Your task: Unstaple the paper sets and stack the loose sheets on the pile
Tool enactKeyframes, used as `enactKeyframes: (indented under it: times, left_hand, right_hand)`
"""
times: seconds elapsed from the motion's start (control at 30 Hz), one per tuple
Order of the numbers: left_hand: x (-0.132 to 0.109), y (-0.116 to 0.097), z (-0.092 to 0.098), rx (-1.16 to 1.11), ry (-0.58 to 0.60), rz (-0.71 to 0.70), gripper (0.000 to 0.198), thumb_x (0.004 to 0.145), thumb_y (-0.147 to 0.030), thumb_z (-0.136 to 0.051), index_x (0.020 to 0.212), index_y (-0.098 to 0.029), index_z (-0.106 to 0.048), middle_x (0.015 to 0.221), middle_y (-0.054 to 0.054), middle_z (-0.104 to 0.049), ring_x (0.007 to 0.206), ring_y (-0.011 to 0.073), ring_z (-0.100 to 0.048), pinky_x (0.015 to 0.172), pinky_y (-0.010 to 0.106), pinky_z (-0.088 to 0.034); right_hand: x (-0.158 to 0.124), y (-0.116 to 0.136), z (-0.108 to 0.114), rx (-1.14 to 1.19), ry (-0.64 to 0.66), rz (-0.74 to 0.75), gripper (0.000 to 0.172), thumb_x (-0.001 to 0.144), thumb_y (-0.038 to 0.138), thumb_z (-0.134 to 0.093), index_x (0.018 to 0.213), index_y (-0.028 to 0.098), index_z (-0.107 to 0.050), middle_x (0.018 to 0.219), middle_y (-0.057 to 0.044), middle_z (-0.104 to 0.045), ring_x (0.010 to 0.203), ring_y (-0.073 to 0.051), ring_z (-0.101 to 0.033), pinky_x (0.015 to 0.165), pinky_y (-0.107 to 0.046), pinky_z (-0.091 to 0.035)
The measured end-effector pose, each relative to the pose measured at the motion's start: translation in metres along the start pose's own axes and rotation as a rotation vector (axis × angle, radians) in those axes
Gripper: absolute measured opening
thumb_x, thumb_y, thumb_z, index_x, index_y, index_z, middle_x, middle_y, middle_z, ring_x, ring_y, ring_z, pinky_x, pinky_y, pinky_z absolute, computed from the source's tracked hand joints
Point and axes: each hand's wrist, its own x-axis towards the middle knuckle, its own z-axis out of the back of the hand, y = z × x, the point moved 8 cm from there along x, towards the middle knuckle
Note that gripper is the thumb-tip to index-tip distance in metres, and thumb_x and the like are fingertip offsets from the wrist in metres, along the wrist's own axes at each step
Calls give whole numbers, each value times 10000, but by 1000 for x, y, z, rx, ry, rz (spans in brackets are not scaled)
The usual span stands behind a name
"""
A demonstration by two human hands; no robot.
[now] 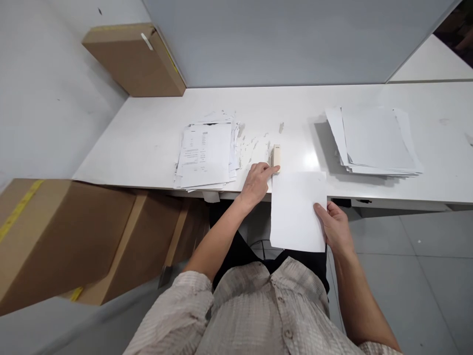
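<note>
A sheet of white paper (298,212) extends over the desk's front edge, its far end lying on the desktop. My right hand (335,226) is closed on the sheet's right edge, with the thumb on top. At the sheet's far left corner stands a narrow cream block (276,157), shaped like a small stapler. My left hand (257,181) reaches in from the left with its index finger stretched out, touching the near end of the block. Its other fingers are partly hidden and do not appear to hold anything.
A messy stack of printed sheets (205,155) lies left on the white desk (148,143); a stack of blank paper (377,140) sits right. Paper scraps (254,144) lie between. A cardboard box (136,59) stands in the back corner, larger cartons (66,231) at lower left.
</note>
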Motion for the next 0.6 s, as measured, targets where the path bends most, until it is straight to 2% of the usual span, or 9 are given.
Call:
enactKeyframes:
  times: [0.27, 0.4, 0.5, 0.6]
  left_hand:
    - [-2, -2, 3, -24, 51, -2, 528, 845, 5, -253, 1248, -213, -518, 985, 71, -554, 960, 182, -476, 883, 316, -397]
    - [-2, -4, 5, -44, 62, -3, 563, 807, 32, -264, 1264, -199, -499, 1019, 72, -571, 990, 186, -471, 898, 314, -392]
    - [-3, -4, 6, -61, 51, 0, 580, 780, 47, -280, 1254, -198, -507, 1024, 68, -578, 983, 184, -472, 892, 310, -401]
    - [-4, -4, 6, -67, 36, -7, 597, 771, 52, -281, 1256, -215, -503, 1024, 65, -583, 976, 182, -481, 879, 312, -414]
  right_hand:
    - [-7, 6, -6, -58, 39, 33, 318, 691, 438, -692, 895, 205, -617, 808, -27, -712, 663, -194, -653, 575, -289, -522]
    - [-12, 13, 7, -122, 73, 28, 322, 652, 424, -723, 855, 196, -624, 752, -20, -699, 628, -184, -637, 554, -280, -506]
    - [-17, 43, 36, -137, 20, 45, 346, 621, 416, -742, 867, 197, -637, 727, -29, -690, 565, -169, -610, 513, -282, -487]
    - [-15, 108, 78, -179, -248, 222, 320, 643, 400, -720, 883, 197, -654, 745, -56, -680, 530, -140, -568, 474, -268, -439]
